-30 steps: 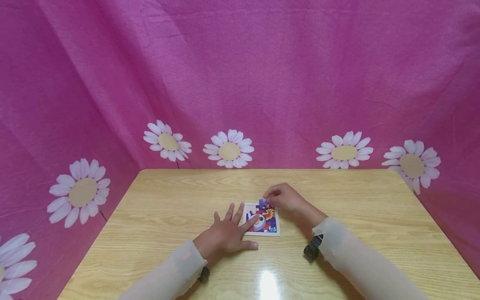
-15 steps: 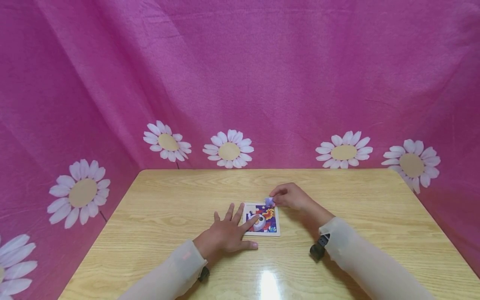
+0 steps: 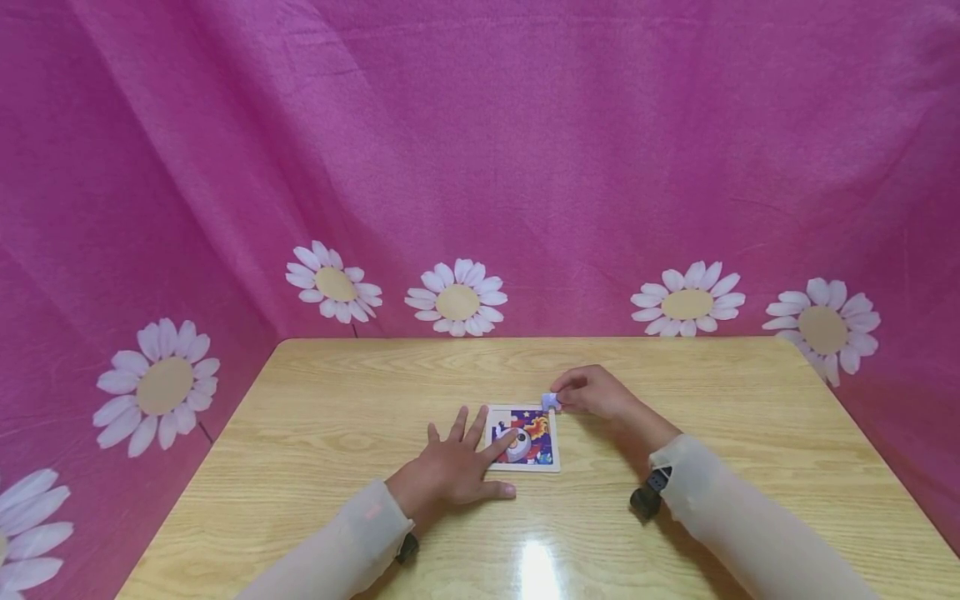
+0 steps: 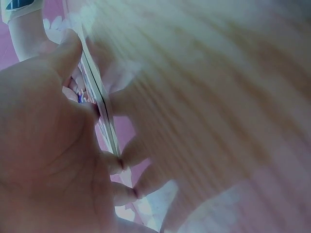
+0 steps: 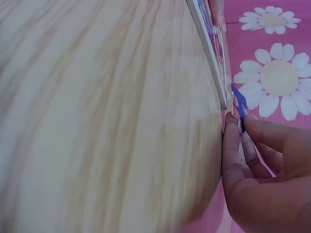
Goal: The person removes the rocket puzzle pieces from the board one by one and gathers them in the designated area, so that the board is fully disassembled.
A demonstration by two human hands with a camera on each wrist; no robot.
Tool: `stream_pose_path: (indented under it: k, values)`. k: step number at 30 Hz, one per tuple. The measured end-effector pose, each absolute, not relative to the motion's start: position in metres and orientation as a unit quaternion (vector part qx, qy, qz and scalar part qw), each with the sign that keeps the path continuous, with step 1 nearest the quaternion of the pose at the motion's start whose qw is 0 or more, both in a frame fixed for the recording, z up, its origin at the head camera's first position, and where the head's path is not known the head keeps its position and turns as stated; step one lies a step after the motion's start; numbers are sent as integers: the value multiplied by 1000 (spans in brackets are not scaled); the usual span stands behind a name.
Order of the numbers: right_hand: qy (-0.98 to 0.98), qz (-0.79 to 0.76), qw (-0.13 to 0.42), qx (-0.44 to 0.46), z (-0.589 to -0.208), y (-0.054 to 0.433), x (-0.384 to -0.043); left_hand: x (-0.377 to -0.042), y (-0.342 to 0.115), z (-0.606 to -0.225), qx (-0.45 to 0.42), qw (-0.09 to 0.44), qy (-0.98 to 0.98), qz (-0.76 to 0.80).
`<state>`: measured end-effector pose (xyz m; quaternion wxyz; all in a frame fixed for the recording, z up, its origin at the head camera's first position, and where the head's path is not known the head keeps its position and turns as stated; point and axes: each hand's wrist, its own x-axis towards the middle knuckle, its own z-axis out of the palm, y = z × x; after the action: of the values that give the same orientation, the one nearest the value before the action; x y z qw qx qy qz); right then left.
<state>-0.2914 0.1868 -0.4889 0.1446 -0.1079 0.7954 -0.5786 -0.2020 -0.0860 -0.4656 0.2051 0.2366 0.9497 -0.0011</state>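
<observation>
A small square picture puzzle in a pale frame lies on the table, printed in purple, red, yellow and white. Bare tray shows at its upper left. My left hand is spread flat, with one straight finger lying across the puzzle and the others on the wood beside its left edge. A purple puzzle piece is pinched between thumb and fingers of my right hand, over the frame's top right corner. In the right wrist view the puzzle piece is tilted up, just off the frame's end.
The wooden table reaches back to a pink cloth with white daisies, which also hangs on both sides. Dark wrist cameras sit at both cuffs. Light glares off the table's front.
My right hand has drawn the puzzle piece rightward from the puzzle's top edge to its top right corner, uncovering picture beneath. The left hand stays where it was.
</observation>
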Motion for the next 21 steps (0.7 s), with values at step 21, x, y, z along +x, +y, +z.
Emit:
stream_pose_path:
  k: [21]
  values:
    - [791, -589, 130, -105, -487, 211, -290, -201, -86, -466, 238, 202, 950, 0]
